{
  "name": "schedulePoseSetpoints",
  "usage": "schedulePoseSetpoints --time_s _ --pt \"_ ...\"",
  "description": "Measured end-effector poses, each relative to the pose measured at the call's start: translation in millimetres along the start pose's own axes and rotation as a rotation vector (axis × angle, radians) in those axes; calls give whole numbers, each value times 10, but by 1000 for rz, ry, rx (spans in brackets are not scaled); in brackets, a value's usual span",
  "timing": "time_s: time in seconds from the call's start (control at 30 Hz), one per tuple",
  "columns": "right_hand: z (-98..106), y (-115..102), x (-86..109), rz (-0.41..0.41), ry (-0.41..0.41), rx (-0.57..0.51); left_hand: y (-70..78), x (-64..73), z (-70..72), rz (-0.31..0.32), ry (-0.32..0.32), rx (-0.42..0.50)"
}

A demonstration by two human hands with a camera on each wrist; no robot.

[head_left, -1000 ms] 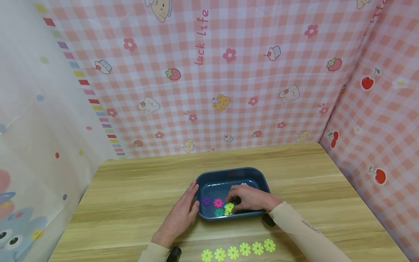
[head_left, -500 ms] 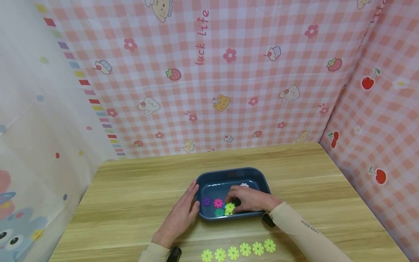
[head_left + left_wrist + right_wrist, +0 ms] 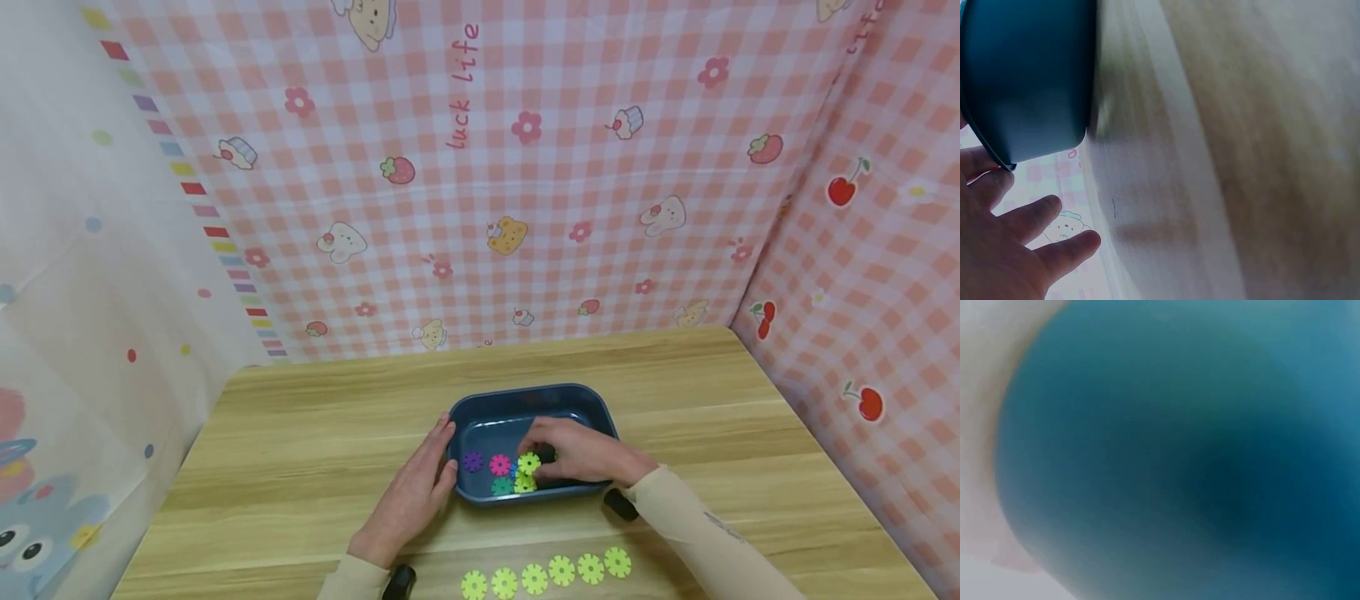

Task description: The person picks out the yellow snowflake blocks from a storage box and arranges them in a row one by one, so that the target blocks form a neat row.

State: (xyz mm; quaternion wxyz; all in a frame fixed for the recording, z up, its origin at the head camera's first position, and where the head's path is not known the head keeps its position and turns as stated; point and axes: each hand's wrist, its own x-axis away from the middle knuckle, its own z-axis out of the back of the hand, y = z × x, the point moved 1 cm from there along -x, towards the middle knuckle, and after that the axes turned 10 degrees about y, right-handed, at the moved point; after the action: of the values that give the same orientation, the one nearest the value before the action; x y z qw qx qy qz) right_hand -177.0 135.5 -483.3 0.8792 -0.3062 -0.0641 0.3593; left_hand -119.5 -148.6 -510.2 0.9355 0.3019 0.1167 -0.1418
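A dark blue plastic tub (image 3: pixel 525 397) holds several notched snowflake discs. At its left wall my left hand (image 3: pixel 408 500) rests with fingers extended; the left wrist view shows the fingers spread by the tub's rim (image 3: pixel 986 147). My right hand (image 3: pixel 581 452) reaches inside the tub and pinches a yellow-green snowflake disc (image 3: pixel 528 463) held up on edge. Just below that sits another yellow-green disc (image 3: pixel 525 483), with a bit of blue showing beside it. Purple (image 3: pixel 472 462), pink (image 3: pixel 500 465) and green (image 3: pixel 502 487) discs lie to the left. The right wrist view is blurred blue.
In front of the tub, several yellow-green discs (image 3: pixel 535 578) lie in a row on the wooden table (image 3: pixel 315 467). A pink checked cloth (image 3: pixel 450 192) hangs behind the table, and other printed cloths (image 3: pixel 862 275) close in the sides.
My right hand has shifted slightly, lifting and tilting the yellow-green disc a little away from the one below. A white disc farther back is now hidden by the hand. My left hand stays put.
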Motion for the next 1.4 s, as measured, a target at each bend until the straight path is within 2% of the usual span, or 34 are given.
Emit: schedulePoseSetpoints --time_s 0.47,1.0,1.27,1.4 --pt "191 -128 189 13 73 -48 0 -1 1 8 -6 12" --pt "302 -172 434 16 145 -33 2 -4 0 4 -3 18" --pt "338 -180 541 -3 157 -16 7 0 4 10 -5 21" --pt "358 -180 604 -40 166 -17 2 0 -1 5 0 24"
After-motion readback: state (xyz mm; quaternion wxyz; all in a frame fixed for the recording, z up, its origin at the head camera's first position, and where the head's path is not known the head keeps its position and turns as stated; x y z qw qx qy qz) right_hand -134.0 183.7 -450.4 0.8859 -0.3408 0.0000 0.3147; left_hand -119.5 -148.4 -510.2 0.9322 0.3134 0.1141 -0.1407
